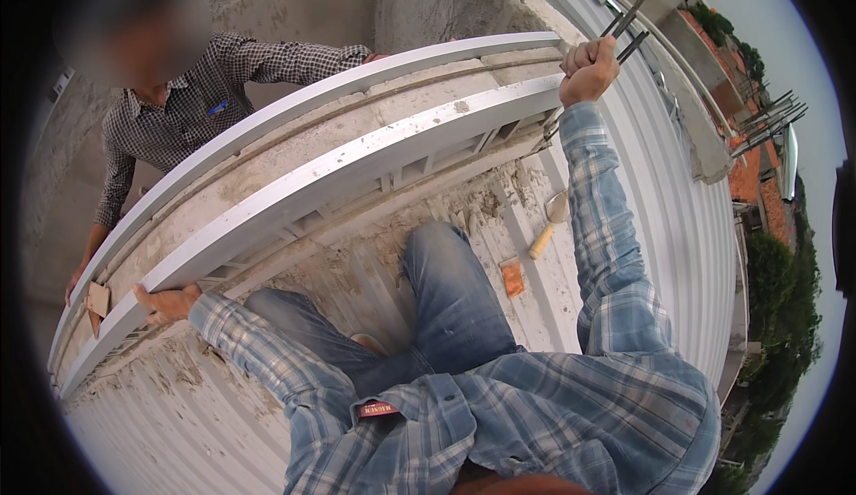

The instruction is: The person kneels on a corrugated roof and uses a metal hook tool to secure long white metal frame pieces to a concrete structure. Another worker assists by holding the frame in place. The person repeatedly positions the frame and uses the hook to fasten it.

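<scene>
Straight down through the head camera we go, and it's a rooftop: pale corrugated roofing (205, 433) fills the lower part, its ribs bending toward the rim, grey mortar smeared over the stretch beside the wall. There's the wall top (348, 122), rough and grey, sweeping across on a slant, framed by a far rail (267, 120) and a near rail (357, 145), both long, whitish and spotted here and there. And the hands are well apart! The left hand (169, 303) is against the near rail toward its left end; how firmly it grips, I can't tell. The right hand (588, 69) is clenched around dark rods (629, 35) right by the rails' other end. Over at far left a small brown piece (97, 299) sits at the rails. Across the wall, a co-worker (169, 103) in a checked shirt has one arm reaching along the far rail and a hand down at its left end. Down on the roofing, near the bent knees in jeans (455, 290), lie a trowel (548, 225) with a pale handle and an orange fragment (512, 278). Rough grey walls (312, 4) stand behind; off right, orange rooftops (749, 178), green trees (776, 290) and a hazy sky (802, 40).
</scene>
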`<state>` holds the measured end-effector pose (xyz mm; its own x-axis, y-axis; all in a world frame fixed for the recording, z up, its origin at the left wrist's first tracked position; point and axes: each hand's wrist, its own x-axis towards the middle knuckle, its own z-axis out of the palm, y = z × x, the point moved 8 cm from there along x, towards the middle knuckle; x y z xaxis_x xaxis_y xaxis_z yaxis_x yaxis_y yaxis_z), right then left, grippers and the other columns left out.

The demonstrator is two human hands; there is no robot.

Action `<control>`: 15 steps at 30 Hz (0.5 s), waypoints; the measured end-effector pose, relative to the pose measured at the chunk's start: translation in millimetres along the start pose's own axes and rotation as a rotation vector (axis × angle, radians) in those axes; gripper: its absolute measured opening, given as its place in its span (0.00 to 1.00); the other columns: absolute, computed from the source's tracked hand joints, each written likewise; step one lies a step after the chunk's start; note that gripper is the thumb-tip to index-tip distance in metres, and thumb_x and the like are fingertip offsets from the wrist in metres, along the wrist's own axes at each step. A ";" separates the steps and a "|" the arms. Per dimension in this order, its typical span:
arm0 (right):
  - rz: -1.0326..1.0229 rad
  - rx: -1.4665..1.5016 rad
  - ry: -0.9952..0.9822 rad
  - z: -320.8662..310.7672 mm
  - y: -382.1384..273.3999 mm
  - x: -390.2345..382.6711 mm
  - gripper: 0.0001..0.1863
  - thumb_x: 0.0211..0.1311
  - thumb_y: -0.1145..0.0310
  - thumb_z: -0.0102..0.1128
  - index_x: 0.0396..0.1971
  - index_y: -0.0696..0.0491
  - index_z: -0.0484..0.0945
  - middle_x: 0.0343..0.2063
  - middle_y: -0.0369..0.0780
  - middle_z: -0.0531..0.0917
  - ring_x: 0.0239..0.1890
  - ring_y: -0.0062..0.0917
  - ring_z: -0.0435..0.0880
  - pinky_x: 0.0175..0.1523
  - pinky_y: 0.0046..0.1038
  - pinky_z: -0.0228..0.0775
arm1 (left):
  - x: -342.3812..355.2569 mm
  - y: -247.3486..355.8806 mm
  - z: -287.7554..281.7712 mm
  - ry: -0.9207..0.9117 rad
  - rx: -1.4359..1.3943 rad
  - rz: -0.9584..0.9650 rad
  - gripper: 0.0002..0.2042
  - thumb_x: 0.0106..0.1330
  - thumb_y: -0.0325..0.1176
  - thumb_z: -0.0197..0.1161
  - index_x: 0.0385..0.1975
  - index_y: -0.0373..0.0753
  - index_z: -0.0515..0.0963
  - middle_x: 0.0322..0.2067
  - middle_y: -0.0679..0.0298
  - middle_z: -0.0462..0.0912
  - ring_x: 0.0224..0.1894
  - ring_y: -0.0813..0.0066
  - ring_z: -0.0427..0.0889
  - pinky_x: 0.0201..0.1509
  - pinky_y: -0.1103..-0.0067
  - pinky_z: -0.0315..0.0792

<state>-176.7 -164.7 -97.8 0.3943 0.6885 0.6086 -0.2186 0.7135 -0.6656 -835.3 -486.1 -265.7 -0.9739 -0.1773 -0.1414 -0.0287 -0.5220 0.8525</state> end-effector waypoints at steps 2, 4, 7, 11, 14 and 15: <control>-0.005 0.010 0.033 -5.2 5.2 4.3 0.25 0.71 0.57 0.44 0.12 0.46 0.53 0.09 0.28 0.53 0.11 0.15 0.49 0.17 0.25 0.37 | 4.4 -1.5 2.5 -0.022 -0.016 0.001 0.56 0.50 0.46 0.71 0.71 0.39 0.34 0.62 0.36 0.57 0.58 0.41 0.70 0.58 0.54 0.75; -0.014 0.003 0.057 -8.6 9.3 2.4 0.25 0.71 0.58 0.44 0.12 0.46 0.53 0.09 0.28 0.53 0.10 0.15 0.48 0.16 0.26 0.37 | 11.9 -3.9 -0.9 -0.023 0.013 0.001 0.56 0.50 0.46 0.70 0.70 0.38 0.33 0.62 0.36 0.57 0.58 0.41 0.71 0.59 0.54 0.75; 0.029 0.049 0.054 -11.5 13.2 4.0 0.25 0.71 0.59 0.45 0.12 0.46 0.53 0.08 0.28 0.53 0.09 0.15 0.48 0.16 0.26 0.37 | 14.1 -1.5 0.8 -0.041 0.006 -0.001 0.55 0.51 0.45 0.69 0.70 0.37 0.34 0.62 0.35 0.57 0.57 0.41 0.71 0.58 0.54 0.75; 0.074 0.067 0.043 -13.5 19.2 0.0 0.25 0.71 0.58 0.45 0.12 0.45 0.54 0.08 0.28 0.53 0.09 0.15 0.48 0.16 0.26 0.38 | 14.8 4.2 2.0 -0.047 -0.027 0.034 0.53 0.51 0.45 0.68 0.69 0.35 0.37 0.61 0.35 0.58 0.57 0.41 0.71 0.58 0.55 0.75; 0.071 0.024 0.030 -19.0 28.6 -6.1 0.25 0.70 0.57 0.47 0.12 0.45 0.54 0.08 0.28 0.53 0.09 0.15 0.48 0.16 0.26 0.38 | 9.8 11.6 6.8 -0.054 0.027 0.048 0.52 0.51 0.45 0.69 0.68 0.33 0.38 0.59 0.35 0.60 0.55 0.41 0.72 0.58 0.55 0.76; 0.066 0.009 0.023 -20.6 32.2 -8.8 0.25 0.70 0.55 0.48 0.12 0.45 0.53 0.08 0.28 0.52 0.09 0.15 0.47 0.16 0.26 0.38 | 9.9 12.9 8.4 -0.048 0.055 0.056 0.52 0.50 0.44 0.69 0.68 0.32 0.38 0.58 0.35 0.61 0.55 0.41 0.73 0.57 0.55 0.76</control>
<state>-168.7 -150.4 -133.4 0.3994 0.7309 0.5533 -0.2526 0.6679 -0.7000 -847.2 -487.6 -251.8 -0.9840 -0.1642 -0.0697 0.0150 -0.4657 0.8848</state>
